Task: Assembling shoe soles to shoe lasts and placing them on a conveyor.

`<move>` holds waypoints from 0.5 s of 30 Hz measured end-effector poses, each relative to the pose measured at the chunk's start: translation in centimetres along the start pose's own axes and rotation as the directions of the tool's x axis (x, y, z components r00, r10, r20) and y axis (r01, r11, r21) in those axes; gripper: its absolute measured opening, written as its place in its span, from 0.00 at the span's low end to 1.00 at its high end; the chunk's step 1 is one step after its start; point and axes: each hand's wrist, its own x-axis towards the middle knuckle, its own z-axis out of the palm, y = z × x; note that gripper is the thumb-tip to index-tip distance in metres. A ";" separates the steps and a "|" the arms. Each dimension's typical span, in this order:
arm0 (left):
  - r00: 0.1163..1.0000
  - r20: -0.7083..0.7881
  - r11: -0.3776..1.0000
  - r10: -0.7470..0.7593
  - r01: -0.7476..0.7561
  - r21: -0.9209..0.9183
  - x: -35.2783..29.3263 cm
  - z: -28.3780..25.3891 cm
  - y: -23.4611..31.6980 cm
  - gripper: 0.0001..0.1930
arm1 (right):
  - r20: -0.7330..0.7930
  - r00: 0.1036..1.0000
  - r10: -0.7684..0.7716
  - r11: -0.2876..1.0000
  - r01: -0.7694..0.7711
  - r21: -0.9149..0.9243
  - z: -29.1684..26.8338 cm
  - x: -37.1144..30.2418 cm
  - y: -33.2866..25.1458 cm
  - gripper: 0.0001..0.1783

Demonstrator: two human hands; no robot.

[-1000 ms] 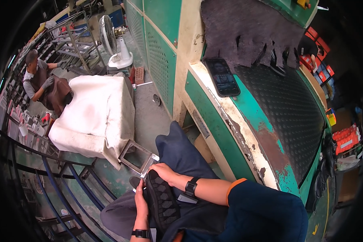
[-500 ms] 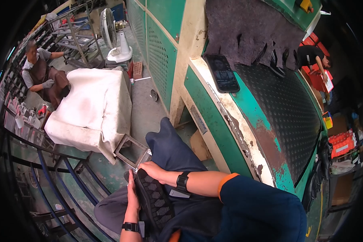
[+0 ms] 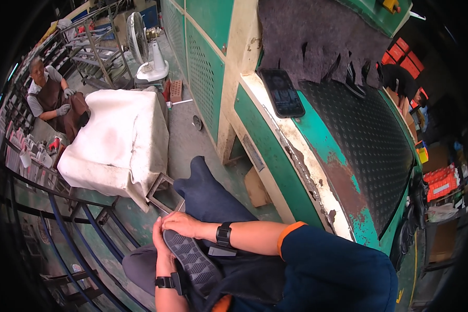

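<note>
A dark shoe (image 3: 192,260) rests in my lap with its patterned sole facing up. My left hand (image 3: 162,240) lies along its left side, the fingers closed about the far end. Over that same far end, my right hand (image 3: 182,224) is closed, its fingers bent and meeting the left fingertips. The upper of the shoe is hidden under the sole and behind the hands. Just beyond the hands, a metal frame (image 3: 163,183) juts from beneath a white cloth-covered block (image 3: 114,140).
A green machine (image 3: 265,156) with a dark ribbed belt (image 3: 364,145) stands at my right, a phone (image 3: 282,93) on its edge. Dark metal rails (image 3: 83,234) run at the left. A gloved person (image 3: 54,99) sits far left; another person (image 3: 400,80) bends far right. A fan (image 3: 140,47) stands behind.
The shoe's sole has tilted and looks lighter. My right hand has shifted left, closer to my left hand. The seated person's hands have drawn together; the person at far right has bent lower.
</note>
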 end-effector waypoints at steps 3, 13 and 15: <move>0.993 -0.116 0.996 0.016 -0.026 -0.086 -1.8 -0.2 -0.7 0.23 | -0.010 0.984 0.179 0.984 -0.179 0.003 0.9 -1.3 -1.1 0.16; 0.972 -0.169 0.986 0.161 -0.164 -0.006 -4.3 0.4 -1.4 0.26 | -0.099 0.994 0.039 0.996 -0.047 -0.081 2.4 -2.9 -2.1 0.15; 0.968 -0.184 0.986 0.168 -0.168 0.013 -4.7 0.8 -1.1 0.26 | -0.108 0.993 0.035 0.993 -0.047 -0.111 2.6 -3.0 -2.5 0.15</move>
